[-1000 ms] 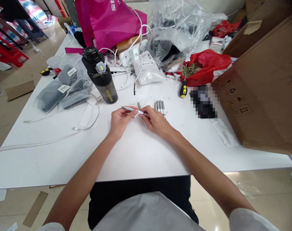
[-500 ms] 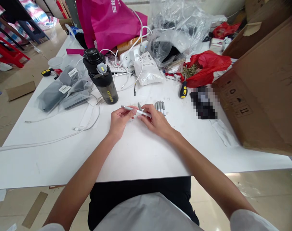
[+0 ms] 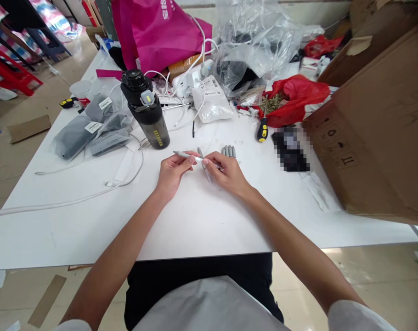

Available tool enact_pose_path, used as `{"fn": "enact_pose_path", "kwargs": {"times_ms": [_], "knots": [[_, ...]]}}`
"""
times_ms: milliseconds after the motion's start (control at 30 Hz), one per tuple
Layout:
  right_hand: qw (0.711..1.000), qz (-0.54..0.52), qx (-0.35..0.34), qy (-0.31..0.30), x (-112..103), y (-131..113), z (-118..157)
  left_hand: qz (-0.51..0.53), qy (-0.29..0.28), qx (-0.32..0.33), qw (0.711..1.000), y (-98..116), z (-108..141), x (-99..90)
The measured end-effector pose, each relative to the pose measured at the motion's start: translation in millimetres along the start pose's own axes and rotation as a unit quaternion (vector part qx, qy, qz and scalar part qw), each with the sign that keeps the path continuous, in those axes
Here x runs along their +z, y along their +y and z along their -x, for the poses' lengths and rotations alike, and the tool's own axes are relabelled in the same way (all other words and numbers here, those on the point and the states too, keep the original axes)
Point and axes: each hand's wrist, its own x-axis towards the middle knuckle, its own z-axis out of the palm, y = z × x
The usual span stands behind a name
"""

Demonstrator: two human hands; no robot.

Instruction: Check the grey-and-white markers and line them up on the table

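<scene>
Both hands meet in front of the bottle [image 3: 149, 120]. Our left hand [image 3: 172, 172] pinches a white pen [image 3: 186, 155] by the barrel, keeping it steady, while the fingertips [image 3: 211, 161] of our right hand [image 3: 228, 175] close on its far end. A grey pen [image 3: 205, 166] lies tilted under those fingers; we cannot tell if they grip it. More grey pens [image 3: 228, 151] sit just beyond, right of the bottle.

Wearer: pale grey short-sleeved top [image 3: 209, 305], plain, no visible markings, loose fabric bunching below the edge of the white table [image 3: 74, 239]. Left sleeve [image 3: 74, 325] and right sleeve [image 3: 357, 317] end nearest the camera, forearms bare. Black bottoms [image 3: 150, 294] under the top, just below the table edge.
</scene>
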Motion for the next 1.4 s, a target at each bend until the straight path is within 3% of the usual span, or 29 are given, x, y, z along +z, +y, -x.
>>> {"fn": "enact_pose_path", "kwargs": {"times_ms": [100, 233, 500, 767, 867, 1067, 1200, 1400], "knots": [[0.998, -0.057, 0.017, 0.022, 0.2, -3.6, -0.7, 0.015, 0.001, -0.009, 1.0, 1.1, 0.2, -0.8], [0.988, -0.133, 0.08, -0.007, -3.0, -7.9, -2.5, 0.012, -0.005, -0.012, 1.0, 1.2, 0.6, -1.5], [0.937, -0.315, 0.142, -0.044, -3.1, -7.0, -7.1, -0.002, -0.025, 0.012, 1.0, 3.9, 3.2, 1.6], [0.903, -0.366, 0.116, 0.194, -10.6, -8.7, -20.1, -0.011, -0.016, -0.006, 1.0, -0.6, 3.7, 1.4], [0.887, -0.374, 0.119, 0.242, -18.4, -4.9, -25.4, -0.021, 0.003, 0.003, 1.0, 0.8, 3.3, 0.3], [0.88, -0.437, 0.088, 0.162, -37.2, 2.8, -27.1, -0.011, 0.032, 0.011, 0.999, 1.1, 0.9, -1.1], [0.851, -0.5, 0.113, 0.115, -48.0, 5.8, -22.5, -0.014, 0.033, 0.019, 0.999, -2.2, 0.2, -1.8], [0.813, -0.55, 0.147, 0.122, -52.8, 15.3, -17.9, -0.022, 0.021, 0.006, 1.0, -2.1, 2.7, -0.9]]}}
